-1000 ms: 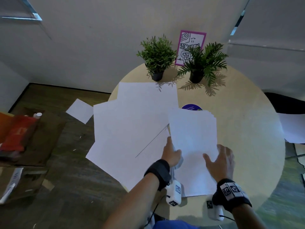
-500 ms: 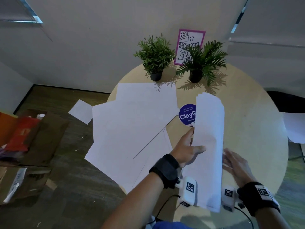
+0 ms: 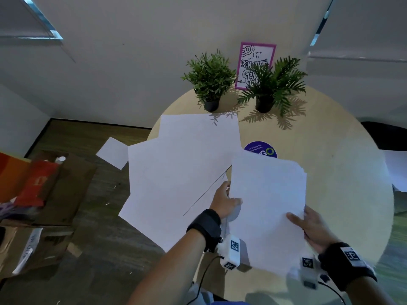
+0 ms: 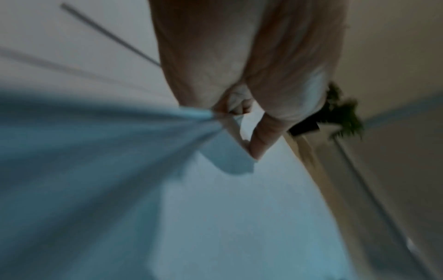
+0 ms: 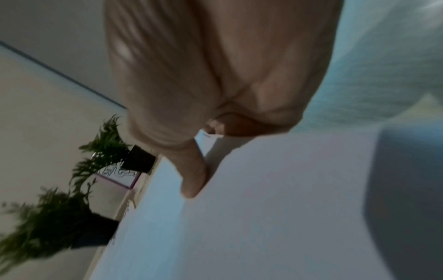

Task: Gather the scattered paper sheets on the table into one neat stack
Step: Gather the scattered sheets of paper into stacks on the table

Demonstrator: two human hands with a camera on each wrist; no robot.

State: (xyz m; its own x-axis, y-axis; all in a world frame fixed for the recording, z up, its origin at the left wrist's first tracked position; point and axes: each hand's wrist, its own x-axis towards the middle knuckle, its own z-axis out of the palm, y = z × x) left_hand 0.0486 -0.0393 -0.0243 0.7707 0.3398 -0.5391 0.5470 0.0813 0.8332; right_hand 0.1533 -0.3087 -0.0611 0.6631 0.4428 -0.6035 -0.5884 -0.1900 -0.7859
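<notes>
A stack of white paper sheets is held over the near middle of the round table, its edges slightly uneven. My left hand grips the stack's left edge, thumb on top. My right hand grips the right edge, and in the right wrist view its thumb presses on the top sheet. The left wrist view is blurred; it shows the thumb pinching paper. Several loose sheets lie overlapping on the table's left side and hang over its edge.
Two potted plants and a pink-framed picture stand at the table's far edge. A round blue sticker shows beyond the stack. One sheet lies on the floor at left near cardboard boxes. More paper lies at far right.
The stack lay flat under both hands, then stood upright on its edge in the left hand. Now it is tipped back to nearly flat and held on both sides.
</notes>
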